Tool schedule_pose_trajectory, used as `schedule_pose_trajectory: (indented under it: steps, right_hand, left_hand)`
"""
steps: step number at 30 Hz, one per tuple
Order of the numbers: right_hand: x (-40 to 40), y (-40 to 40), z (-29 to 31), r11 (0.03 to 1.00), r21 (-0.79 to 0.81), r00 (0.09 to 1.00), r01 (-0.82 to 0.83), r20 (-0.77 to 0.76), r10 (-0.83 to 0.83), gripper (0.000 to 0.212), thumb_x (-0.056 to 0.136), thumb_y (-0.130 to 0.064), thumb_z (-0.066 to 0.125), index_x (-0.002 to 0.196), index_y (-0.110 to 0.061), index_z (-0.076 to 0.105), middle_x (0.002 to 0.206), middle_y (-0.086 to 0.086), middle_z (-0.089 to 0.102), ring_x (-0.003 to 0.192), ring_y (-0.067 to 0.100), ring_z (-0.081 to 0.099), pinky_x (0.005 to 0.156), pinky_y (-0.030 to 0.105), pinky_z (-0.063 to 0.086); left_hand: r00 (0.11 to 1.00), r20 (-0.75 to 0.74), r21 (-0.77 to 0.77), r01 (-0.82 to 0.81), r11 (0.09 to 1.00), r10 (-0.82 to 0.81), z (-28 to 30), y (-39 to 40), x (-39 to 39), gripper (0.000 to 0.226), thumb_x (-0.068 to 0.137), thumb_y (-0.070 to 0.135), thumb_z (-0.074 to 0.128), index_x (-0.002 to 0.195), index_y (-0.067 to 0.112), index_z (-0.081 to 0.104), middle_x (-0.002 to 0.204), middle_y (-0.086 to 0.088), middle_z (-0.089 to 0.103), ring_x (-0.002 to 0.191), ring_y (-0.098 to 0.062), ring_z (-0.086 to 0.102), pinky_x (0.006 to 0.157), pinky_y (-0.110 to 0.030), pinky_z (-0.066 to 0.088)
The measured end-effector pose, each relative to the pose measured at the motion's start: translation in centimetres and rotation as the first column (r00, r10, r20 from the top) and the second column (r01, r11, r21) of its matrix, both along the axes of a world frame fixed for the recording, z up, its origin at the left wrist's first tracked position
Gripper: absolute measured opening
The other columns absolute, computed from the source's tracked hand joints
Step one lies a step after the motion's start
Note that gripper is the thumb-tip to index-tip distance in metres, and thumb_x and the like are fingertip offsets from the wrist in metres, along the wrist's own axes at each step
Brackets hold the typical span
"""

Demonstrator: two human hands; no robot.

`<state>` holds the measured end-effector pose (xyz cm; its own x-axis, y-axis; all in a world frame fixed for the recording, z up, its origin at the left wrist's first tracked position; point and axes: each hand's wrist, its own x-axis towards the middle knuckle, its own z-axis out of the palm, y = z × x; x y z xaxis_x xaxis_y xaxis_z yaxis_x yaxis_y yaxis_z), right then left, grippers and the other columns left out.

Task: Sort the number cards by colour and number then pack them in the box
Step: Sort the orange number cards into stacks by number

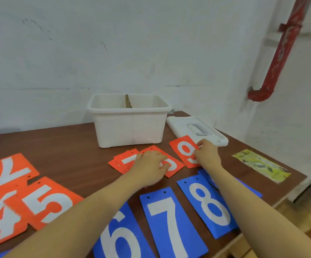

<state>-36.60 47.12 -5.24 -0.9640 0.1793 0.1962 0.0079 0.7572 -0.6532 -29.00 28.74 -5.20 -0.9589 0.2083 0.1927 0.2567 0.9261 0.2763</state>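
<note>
From the head view, my left hand (pixel 150 162) was lying across a little pile of orange cards (pixel 124 162), fingers curled down over the top one, whose number I couldn't read under my knuckles. My right hand (pixel 207 153) was pinching the far right edge of the orange 9 card (pixel 185 150), which sat just beside that pile.

The white box (pixel 130 121) stood open a bit past the cards, up near the wall, with a brown divider (pixel 128 101) poking up inside it. Its lid (pixel 197 131) lay flat on the surface (pixel 67 146) just to the right of it, handle up, and the 9 card's far corner was touching or overlapping it.

Closer to me the blue 6 (pixel 121 237), blue 7 (pixel 171 222) and blue 8 (pixel 208 203) were lined up in a row. Off to my left were the orange 4 (pixel 0 215) and orange 5 (pixel 48 202) overlapping, plus an orange 7 (pixel 9 170) behind them. A yellow sticker (pixel 260 165) was stuck on the surface at the right.
</note>
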Motion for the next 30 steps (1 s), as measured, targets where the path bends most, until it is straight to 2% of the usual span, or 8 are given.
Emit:
schedule_pose_trajectory:
  steps: [3,5,8,12,16,19,26,30]
  right_hand:
    - [-0.6,0.1,-0.6,0.936,0.341,0.995,0.092,-0.002,-0.097,0.024,0.088,-0.021,0.051,0.109,-0.013,0.060,0.117,0.012,0.051,0.110,0.034,0.047,0.094,0.040,0.036]
    - [-0.6,-0.2,-0.3,0.898,0.419,0.991,0.132,-0.055,-0.120,0.025,0.088,-0.022,0.052,0.111,-0.014,0.059,0.119,0.012,0.047,0.112,0.035,0.042,0.096,0.041,0.032]
    - [0.0,-1.3,0.7,0.923,0.370,0.988,0.105,-0.145,-0.054,0.030,0.088,-0.022,0.053,0.117,-0.013,0.055,0.123,0.012,0.046,0.113,0.034,0.042,0.097,0.042,0.031]
    - [1.8,-4.2,1.9,0.959,0.282,0.959,-0.037,-0.262,0.113,0.024,0.090,-0.023,0.051,0.108,-0.012,0.061,0.114,0.010,0.053,0.108,0.032,0.044,0.090,0.039,0.032]
    - [4.5,-8.7,1.4,0.927,0.316,0.907,-0.203,-0.295,0.300,0.024,0.088,-0.025,0.049,0.093,-0.009,0.065,0.100,0.011,0.060,0.098,0.035,0.050,0.081,0.036,0.033]
    - [6.9,-13.7,1.3,0.867,0.325,0.855,-0.377,-0.237,0.461,0.025,0.087,-0.028,0.049,0.090,-0.010,0.066,0.096,0.010,0.064,0.095,0.034,0.056,0.081,0.038,0.041]
    - [13.2,-28.7,2.0,0.641,0.359,0.664,-0.678,-0.076,0.744,0.027,0.089,-0.037,0.052,0.088,-0.014,0.067,0.098,0.008,0.066,0.097,0.028,0.060,0.085,0.038,0.043]
    - [14.1,-35.8,2.5,0.631,0.377,0.699,-0.678,0.067,0.712,0.045,0.090,-0.048,0.048,0.098,-0.008,0.065,0.110,0.012,0.063,0.111,0.031,0.054,0.092,0.040,0.038]
  left_hand:
    - [0.999,0.021,-0.086,0.047,0.995,-0.045,-0.1,1.3,-1.7,0.043,0.095,0.041,0.038,0.134,0.025,0.045,0.143,0.003,0.041,0.133,-0.020,0.032,0.106,-0.039,0.023]
    - [0.996,0.051,-0.142,0.080,0.987,-0.073,-0.3,1.7,-2.1,0.044,0.095,0.041,0.036,0.135,0.025,0.044,0.144,0.002,0.039,0.133,-0.021,0.032,0.106,-0.040,0.023]
    - [0.996,0.000,-0.094,0.091,0.991,-0.091,-0.4,1.4,-1.9,0.044,0.095,0.040,0.037,0.137,0.025,0.040,0.149,0.004,0.034,0.136,-0.018,0.030,0.109,-0.038,0.021]
    - [0.984,-0.175,0.011,-0.002,1.000,0.004,0.9,-1.1,0.1,0.043,0.097,0.035,0.037,0.139,0.027,0.037,0.150,0.008,0.032,0.138,-0.012,0.026,0.107,-0.028,0.015]
    - [0.971,-0.229,-0.082,-0.092,0.992,0.071,1.9,-6.3,4.4,0.045,0.094,0.042,0.028,0.131,0.025,0.047,0.140,0.007,0.044,0.130,-0.014,0.037,0.102,-0.028,0.021]
    - [0.958,-0.237,-0.143,-0.198,0.970,0.161,2.4,-11.5,9.0,0.068,0.078,0.051,0.010,0.123,0.023,0.053,0.130,0.005,0.052,0.122,-0.018,0.045,0.097,-0.032,0.028]
    - [0.837,-0.097,-0.154,-0.548,0.823,0.539,2.0,-24.3,18.0,0.033,0.094,0.035,0.040,0.122,0.025,0.054,0.128,0.003,0.052,0.123,-0.019,0.043,0.100,-0.035,0.028]
    - [0.742,0.024,-0.114,-0.664,0.739,0.670,1.6,-30.4,20.7,0.034,0.095,0.036,0.040,0.125,0.026,0.053,0.133,0.000,0.049,0.124,-0.021,0.043,0.103,-0.041,0.028]
